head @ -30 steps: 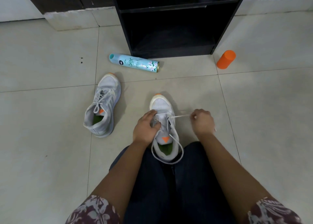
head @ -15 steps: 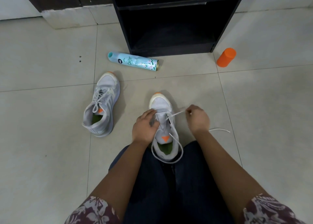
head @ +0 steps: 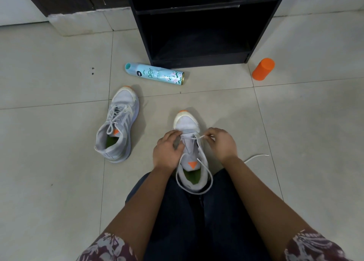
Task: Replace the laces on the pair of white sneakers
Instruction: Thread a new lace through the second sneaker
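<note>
Pinching the lace (head: 202,136) near its tip, the right hand (head: 222,142) has come in from 3 o'clock to the eyelets of the sneaker (head: 186,122) between the knees, which the left hand (head: 167,152) grips at its 9 o'clock side with curled fingers, so another threading pass looks imminent.
</note>
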